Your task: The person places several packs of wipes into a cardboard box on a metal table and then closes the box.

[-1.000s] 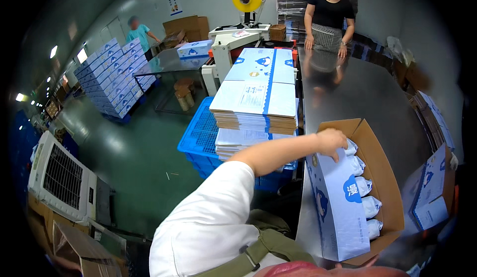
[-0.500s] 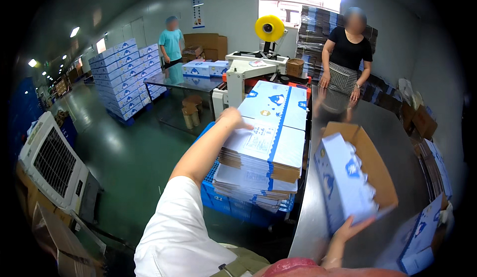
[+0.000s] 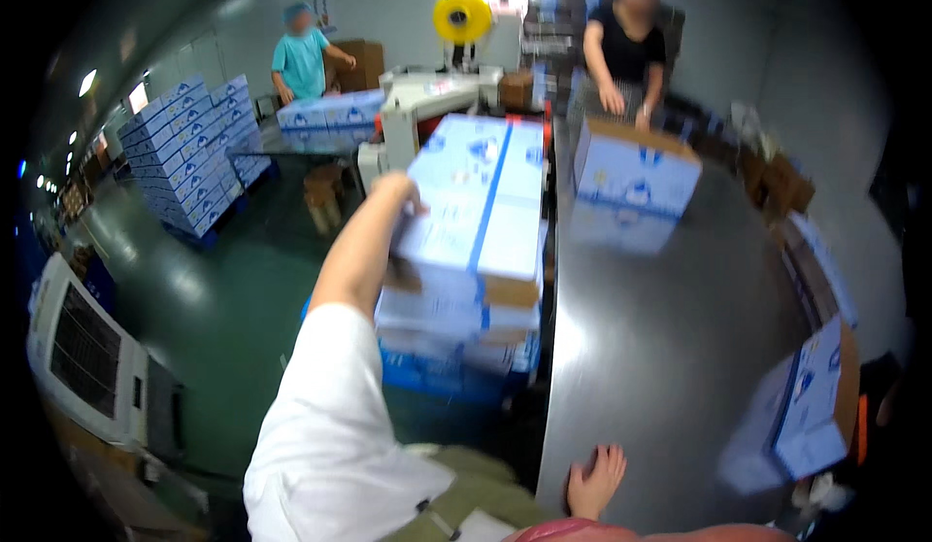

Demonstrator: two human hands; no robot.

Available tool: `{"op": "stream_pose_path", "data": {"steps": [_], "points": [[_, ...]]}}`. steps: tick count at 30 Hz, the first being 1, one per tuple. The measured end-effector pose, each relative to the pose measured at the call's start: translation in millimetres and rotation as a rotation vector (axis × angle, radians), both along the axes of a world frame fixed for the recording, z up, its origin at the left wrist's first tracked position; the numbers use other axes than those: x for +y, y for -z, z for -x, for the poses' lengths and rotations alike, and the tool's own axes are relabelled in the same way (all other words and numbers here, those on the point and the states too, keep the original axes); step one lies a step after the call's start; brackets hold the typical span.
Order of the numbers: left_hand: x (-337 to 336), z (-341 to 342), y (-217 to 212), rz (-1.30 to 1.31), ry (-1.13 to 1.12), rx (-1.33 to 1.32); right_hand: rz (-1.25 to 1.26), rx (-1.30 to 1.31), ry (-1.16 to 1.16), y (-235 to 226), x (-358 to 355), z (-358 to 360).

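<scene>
In the head view, my left hand (image 3: 400, 192) is at the left edge of the top flat carton (image 3: 485, 183). Its fingers are bent over that edge. It is blurry there, so I cannot tell if they pinch the board or only touch it. My right hand (image 3: 597, 479) lies on the steel bench (image 3: 660, 348), fingers a bit spread, with nothing in them.

The top carton lies on a pile of flat cartons (image 3: 427, 294), left of the bench, over a blue plastic crate (image 3: 427, 372). I think 1 carton is light for its size, but the whole pile would be heavy. The board should be stiff when flat and bend at its folds. Its printed face looks smooth, so it may slide on the next 1. It should not break, but a corner could get squashed. A good place to hold it is the left edge, with a thumb on top and fingers under.

The carton is a flat box shape, white with a blue stripe, and the cut edges of the pile show brown. The bench is smooth, shiny metal with a curved look. Far along it stands a made-up carton (image 3: 636, 178), brown inside, near a co-worker (image 3: 631, 47). Another carton (image 3: 815, 391) is at the bench's right side. Behind the pile is a round yellow tape roll (image 3: 463, 19).
</scene>
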State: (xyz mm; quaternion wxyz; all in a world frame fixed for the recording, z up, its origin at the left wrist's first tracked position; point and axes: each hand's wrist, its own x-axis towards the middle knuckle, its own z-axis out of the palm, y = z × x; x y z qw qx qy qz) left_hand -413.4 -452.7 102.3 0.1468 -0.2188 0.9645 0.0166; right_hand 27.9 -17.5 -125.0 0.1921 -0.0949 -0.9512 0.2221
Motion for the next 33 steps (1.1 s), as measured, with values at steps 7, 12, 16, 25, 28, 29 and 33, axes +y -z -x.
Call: {"op": "stream_pose_path", "data": {"steps": [7, 12, 16, 25, 28, 29, 33], "points": [[68.5, -61.7, -22.7, -0.637, 0.076, 1.288, 0.754, 0.130, 0.078, 7.2, -3.4, -10.9], [218.7, -271.6, -48.6, -1.103, 0.896, 1.560, 1.124, 0.710, 0.046, -63.4, 68.2, 31.8], [251.6, -372.0, 14.3, -1.378, 1.744, 1.226, 1.344, 0.890, -0.031, -157.7, 99.1, 19.1], [230.9, -246.1, 25.1, -1.225, 1.157, 0.812, 0.004, 0.036, -0.471, -265.1, 144.7, -86.2], [273.3, -179.7, -39.6, -0.885, 1.301, 0.821, 0.020, -0.167, -0.490, -231.9, 114.6, -52.2], [292.8, -173.7, -62.6, -0.960, 1.389, 0.465, -0.025, -0.302, -0.368, -208.9, 121.5, -59.2], [308.7, -188.1, -104.0, -0.295, 1.894, -0.272, -0.097, -0.646, -0.280, -193.2, 116.1, -63.5]]}}
